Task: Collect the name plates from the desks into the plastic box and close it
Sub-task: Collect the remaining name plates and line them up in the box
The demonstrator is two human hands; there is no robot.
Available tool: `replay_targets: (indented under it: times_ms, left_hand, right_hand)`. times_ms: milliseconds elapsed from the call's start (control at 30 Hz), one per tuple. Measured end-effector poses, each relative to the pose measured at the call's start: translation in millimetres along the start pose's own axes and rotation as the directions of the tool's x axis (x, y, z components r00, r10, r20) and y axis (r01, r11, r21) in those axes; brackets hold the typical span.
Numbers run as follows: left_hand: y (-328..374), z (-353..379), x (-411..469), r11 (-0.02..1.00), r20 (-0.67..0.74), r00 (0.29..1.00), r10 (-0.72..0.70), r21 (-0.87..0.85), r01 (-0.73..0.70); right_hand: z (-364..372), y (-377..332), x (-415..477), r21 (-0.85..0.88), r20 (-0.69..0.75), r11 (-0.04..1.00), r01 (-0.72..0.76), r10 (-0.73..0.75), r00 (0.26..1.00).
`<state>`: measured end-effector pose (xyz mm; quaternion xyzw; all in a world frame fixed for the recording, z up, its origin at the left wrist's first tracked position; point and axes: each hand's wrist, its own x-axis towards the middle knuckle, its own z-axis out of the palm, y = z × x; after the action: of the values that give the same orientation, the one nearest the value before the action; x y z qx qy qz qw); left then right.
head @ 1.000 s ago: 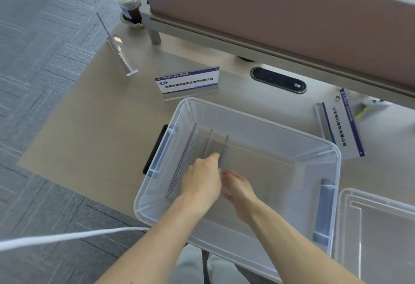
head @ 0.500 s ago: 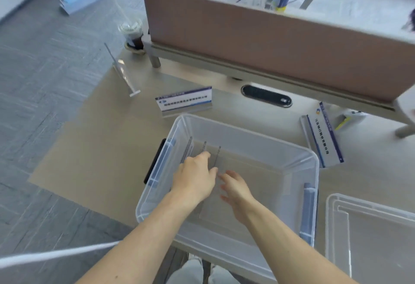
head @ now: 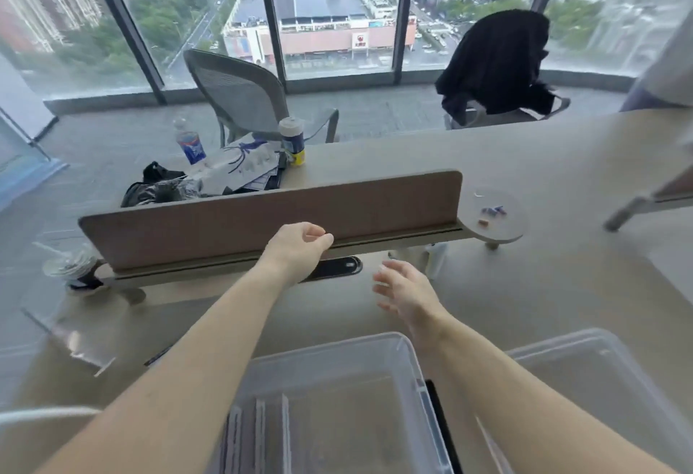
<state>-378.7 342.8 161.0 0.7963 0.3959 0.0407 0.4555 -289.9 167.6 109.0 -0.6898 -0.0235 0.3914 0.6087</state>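
Note:
The clear plastic box (head: 407, 351) stands at the bottom centre of the desk, with three name plates (head: 258, 436) upright on edge inside its left half. My left hand (head: 298, 250) is raised above the desk in front of the brown divider, its fingers loosely curled and holding nothing. My right hand (head: 407, 295) hovers beyond the box's far right corner, fingers spread and empty. A blurred white name plate (head: 435, 259) stands just past my right hand. A clear acrylic plate (head: 77, 348) lies at the desk's left edge. The box lid (head: 600, 372) rests to the right.
The brown divider (head: 262, 214) runs across the desk, with a black cable port (head: 337, 267) below it. An iced drink cup (head: 71, 267) stands at the left end and a round tray (head: 495, 214) at the right. Bottles, bags and two chairs are behind.
Both hands have come up out of the box and moved forward over the desk. The view has tilted up sharply, so the box now sits at the bottom edge.

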Motion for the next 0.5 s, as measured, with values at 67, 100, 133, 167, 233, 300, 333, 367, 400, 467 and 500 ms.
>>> replay_targets:
  times_ms: [67, 100, 133, 167, 233, 300, 333, 367, 400, 467, 500]
  left_hand:
    - [-5, 19, 26, 1.0, 0.082, 0.996, -0.023, -0.015, 0.025]
    - [-9, 31, 39, 0.999, 0.121, 0.992, -0.04, -0.024, 0.043]
    - [-14, 44, 51, 0.997, 0.154, 0.986, -0.062, -0.038, 0.068]
    - [-20, 57, 63, 0.993, 0.188, 0.978, -0.089, -0.056, 0.101]
    - [-31, 88, 82, 0.982, 0.255, 0.955, -0.153, -0.069, 0.176]
    - [-37, 117, 94, 0.966, 0.323, 0.923, -0.211, -0.074, 0.247]
    - [-38, 130, 100, 0.959, 0.346, 0.908, -0.236, -0.066, 0.275]
    - [-37, 141, 108, 0.955, 0.356, 0.899, -0.254, -0.056, 0.292]
    - [-38, 152, 117, 0.95, 0.361, 0.892, -0.271, -0.05, 0.308]
    - [-42, 171, 134, 0.933, 0.389, 0.873, -0.295, -0.08, 0.352]
    - [-44, 181, 141, 0.921, 0.406, 0.862, -0.304, -0.106, 0.375]
  right_hand:
    - [-27, 6, 14, 0.01, -0.121, 1.0, -0.022, 0.023, 0.992]
    - [-41, 12, 21, 0.005, -0.179, 0.999, -0.037, 0.038, 0.983]
    - [-55, 20, 29, 0.003, -0.238, 0.998, -0.056, 0.055, 0.97]
    - [-68, 29, 36, 0.001, -0.287, 0.997, -0.079, 0.076, 0.955]
    - [-90, 52, 50, -0.038, -0.372, 0.99, -0.139, 0.115, 0.921]
    - [-107, 72, 58, -0.121, -0.465, 0.972, -0.2, 0.123, 0.877]
    - [-112, 79, 61, -0.167, -0.506, 0.959, -0.23, 0.117, 0.855]
    - [-116, 85, 65, -0.206, -0.528, 0.946, -0.249, 0.106, 0.842]
    - [-119, 90, 69, -0.244, -0.523, 0.935, -0.256, 0.096, 0.847]
    - [-122, 100, 81, -0.322, -0.457, 0.907, -0.272, 0.103, 0.883]
    - [-122, 106, 86, -0.359, -0.424, 0.891, -0.279, 0.111, 0.899]
